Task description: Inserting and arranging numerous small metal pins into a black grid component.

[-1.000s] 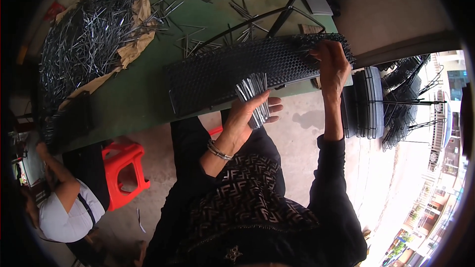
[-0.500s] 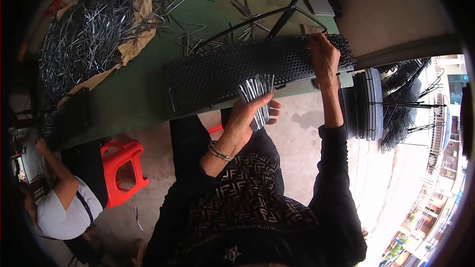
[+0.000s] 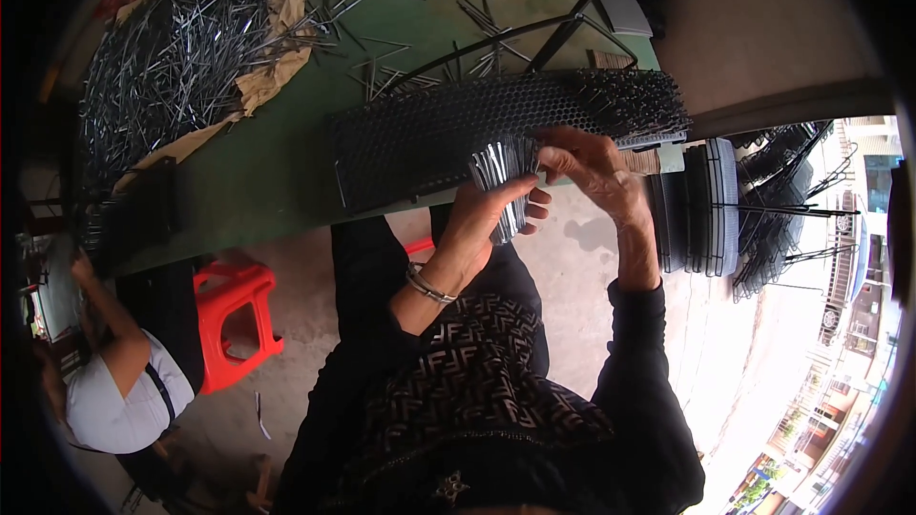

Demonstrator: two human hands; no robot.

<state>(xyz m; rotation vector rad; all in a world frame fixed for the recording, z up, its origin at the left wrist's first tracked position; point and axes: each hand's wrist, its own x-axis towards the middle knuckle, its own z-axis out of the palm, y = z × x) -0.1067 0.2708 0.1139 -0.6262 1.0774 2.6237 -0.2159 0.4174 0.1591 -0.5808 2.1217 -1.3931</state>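
A bundle of thin, shiny metal rods (image 3: pixel 496 172) is clasped in my left hand (image 3: pixel 474 219), its thumb laid across them and their upper ends fanned out. My right hand (image 3: pixel 596 172) meets the bundle's upper right end with thumb and forefinger pinched; whatever is between those fingertips is too small to make out. Just beyond both hands, along the table's near edge, lies a long black perforated rack (image 3: pixel 410 138) with a honeycomb of holes. Many dark rods (image 3: pixel 634 100) stand in the holes at its right end.
A big heap of rods (image 3: pixel 181 48) lies on brown paper at the far left of the green table (image 3: pixel 229 200), with loose rods scattered beside it. A red stool (image 3: pixel 234 324) and a co-worker in white (image 3: pixel 124 391) are at left. Stacked black racks (image 3: pixel 711 205) stand at right.
My right hand has come away from the rack's right end, moving left and nearer to the bundle. The left hand still holds the rods, in nearly the same place.
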